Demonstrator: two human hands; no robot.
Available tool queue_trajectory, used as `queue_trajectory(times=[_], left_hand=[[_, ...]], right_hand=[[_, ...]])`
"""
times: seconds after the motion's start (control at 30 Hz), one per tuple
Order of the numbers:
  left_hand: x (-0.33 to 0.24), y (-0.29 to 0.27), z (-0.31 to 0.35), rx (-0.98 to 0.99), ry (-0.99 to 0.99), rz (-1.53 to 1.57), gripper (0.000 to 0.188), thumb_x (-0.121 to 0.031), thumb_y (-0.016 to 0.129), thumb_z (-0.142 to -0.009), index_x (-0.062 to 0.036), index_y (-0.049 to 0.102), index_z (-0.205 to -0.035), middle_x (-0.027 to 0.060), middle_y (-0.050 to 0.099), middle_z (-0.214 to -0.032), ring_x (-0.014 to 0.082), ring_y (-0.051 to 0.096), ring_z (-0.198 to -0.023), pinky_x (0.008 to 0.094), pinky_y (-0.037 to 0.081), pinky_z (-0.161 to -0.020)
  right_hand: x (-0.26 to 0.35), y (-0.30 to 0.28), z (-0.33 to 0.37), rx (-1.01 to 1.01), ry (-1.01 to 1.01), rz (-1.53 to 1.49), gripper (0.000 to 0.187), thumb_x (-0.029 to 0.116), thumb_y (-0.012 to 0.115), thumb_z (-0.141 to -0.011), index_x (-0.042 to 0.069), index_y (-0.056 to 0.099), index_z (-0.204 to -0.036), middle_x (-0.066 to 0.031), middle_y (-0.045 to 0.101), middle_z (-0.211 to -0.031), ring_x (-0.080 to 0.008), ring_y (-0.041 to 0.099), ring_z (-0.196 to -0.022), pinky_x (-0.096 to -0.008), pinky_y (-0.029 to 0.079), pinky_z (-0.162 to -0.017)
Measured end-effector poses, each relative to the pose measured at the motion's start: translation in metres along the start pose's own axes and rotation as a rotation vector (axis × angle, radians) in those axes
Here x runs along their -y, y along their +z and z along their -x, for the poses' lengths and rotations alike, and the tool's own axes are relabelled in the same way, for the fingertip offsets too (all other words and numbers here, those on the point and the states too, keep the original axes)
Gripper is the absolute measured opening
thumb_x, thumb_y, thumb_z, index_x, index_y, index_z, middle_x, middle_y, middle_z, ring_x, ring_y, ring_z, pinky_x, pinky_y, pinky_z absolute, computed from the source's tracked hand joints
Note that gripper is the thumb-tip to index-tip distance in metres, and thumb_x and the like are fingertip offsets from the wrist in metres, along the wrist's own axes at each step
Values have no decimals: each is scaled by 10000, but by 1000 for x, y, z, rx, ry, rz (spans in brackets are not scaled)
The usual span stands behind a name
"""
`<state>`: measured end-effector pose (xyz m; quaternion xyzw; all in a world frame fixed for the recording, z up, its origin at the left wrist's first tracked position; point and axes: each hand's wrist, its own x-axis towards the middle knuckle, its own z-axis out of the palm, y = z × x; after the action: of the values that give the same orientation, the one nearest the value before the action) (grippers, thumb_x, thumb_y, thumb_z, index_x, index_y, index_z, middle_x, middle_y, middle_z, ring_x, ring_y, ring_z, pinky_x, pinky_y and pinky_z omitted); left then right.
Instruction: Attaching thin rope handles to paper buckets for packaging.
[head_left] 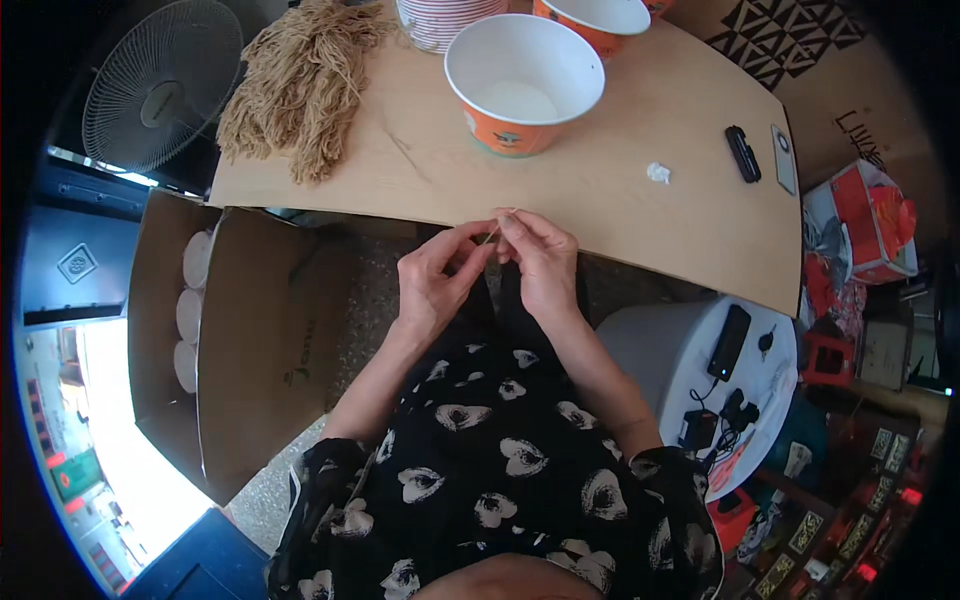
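table (620,200) with bowls (512,136), tan strands (300,85)

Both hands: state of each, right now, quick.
Left hand: closed, pinching a thin, pale strand.
Right hand: closed, pinching the same strand near its upper end.

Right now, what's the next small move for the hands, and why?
Probably ease the left hand and right hand slightly apart: they pinch a thin pale strand so close together that only a short stretch shows between them.

A thin, pale-tan strand (490,239), only a short stretch of it showing, slants fairly straight between the left hand (432,280) and right hand (543,272), by the tabletop's (610,205) near edge.
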<state>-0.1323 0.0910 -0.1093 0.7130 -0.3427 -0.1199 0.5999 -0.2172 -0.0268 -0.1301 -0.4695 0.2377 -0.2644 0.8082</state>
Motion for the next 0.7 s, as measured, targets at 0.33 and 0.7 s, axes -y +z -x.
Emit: queue_trajectory(times=[0.33, 0.7], left_hand=[[-8, 25, 65, 270, -114, 62, 435, -93, 812, -761, -3, 630, -1146, 114, 677, -974, 144, 660, -673, 263, 528, -600], [-14, 34, 65, 515, -456, 631, 121, -115, 593, -988, -9, 612, -1043, 69, 695, -885, 114, 680, -779, 222, 539, -683]], right_hand=[[21, -45, 71, 70, -102, 438, 101, 8, 648, -903, -38, 705, -972, -50, 705, -859, -88, 631, -759, -215, 497, -698], [49, -72, 81, 128, -495, 746, 93, 33, 708, -832, 5, 726, -919, -77, 625, -894, -177, 593, -855, -313, 469, -762]])
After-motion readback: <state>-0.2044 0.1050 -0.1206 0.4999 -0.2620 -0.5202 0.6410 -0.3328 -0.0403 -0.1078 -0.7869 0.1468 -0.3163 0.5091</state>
